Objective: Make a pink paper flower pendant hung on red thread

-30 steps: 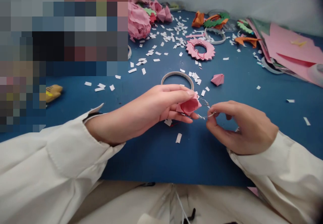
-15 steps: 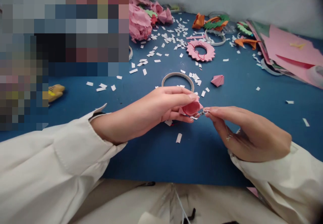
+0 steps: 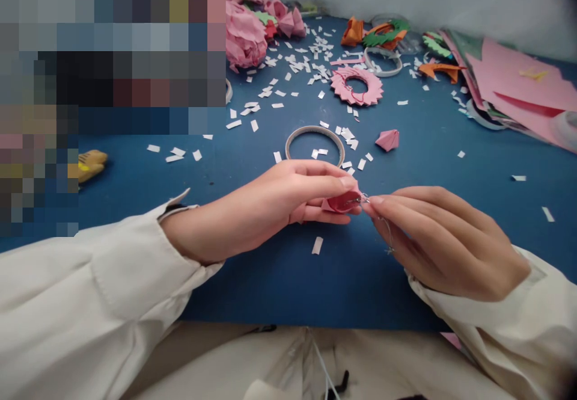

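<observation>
the left hand point(image 3: 306, 189) pinches a folded pink paper piece point(image 3: 337, 203) by its rim, thumb on top and fingers beneath, its hollow turned toward the camera; the piece is held above the worktop point(image 3: 288, 292), just in front of the tape ring point(image 3: 286, 147). the right hand point(image 3: 433, 237) has its fingertips pressed together on a thin silvery wire point(image 3: 390, 246), one end at the paper's hollow, the other dangling below; whether it pierces the paper, i cannot tell. the likeliest trouble, i'd judge, is a tear or a bent fold if the wire gets pushed hard against the edge, or a crushed hollow if the left thumb squeezes too much. the dangling end could snag on the fingers and tug the wire loose, or a loose white scrap point(image 3: 318, 245) could catch on it if it dips low.
</observation>
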Available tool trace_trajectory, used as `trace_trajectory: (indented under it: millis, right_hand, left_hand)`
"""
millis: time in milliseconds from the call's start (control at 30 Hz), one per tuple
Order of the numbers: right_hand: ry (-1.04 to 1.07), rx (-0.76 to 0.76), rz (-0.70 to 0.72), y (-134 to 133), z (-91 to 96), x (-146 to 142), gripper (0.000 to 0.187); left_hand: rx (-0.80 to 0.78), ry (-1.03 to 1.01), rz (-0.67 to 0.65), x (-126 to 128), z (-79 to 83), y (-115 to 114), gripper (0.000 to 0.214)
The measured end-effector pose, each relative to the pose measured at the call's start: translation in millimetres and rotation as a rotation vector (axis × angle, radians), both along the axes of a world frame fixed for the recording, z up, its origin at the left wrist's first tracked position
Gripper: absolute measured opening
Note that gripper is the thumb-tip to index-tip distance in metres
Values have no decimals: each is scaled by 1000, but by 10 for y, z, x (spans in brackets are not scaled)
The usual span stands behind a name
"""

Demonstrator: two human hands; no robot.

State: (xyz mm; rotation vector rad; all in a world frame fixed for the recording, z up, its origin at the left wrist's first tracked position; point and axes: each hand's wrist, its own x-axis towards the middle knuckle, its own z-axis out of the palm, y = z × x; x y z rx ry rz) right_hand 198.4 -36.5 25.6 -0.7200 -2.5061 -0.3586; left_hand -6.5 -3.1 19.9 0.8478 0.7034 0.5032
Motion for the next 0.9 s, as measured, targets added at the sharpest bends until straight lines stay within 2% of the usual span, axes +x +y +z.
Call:
trace_trajectory:
  millis: [100,200,567,900]
  right_hand:
    - [-31,31,-40,-25,-13,-5,18]
    - [-56,45,-20,-59,-18,1,22]
    - [-54,-61,-31,-124,16,57,20]
    - [-91,47,6,-106,-20,44,21]
  left_hand:
    - [12,1,5,-2,0,-6,18]
    - [9,21,12,1,11,-5,17]
    - [-4,62,13,15,36,-2,18]
    - [10,94,46,17,36,0,18]
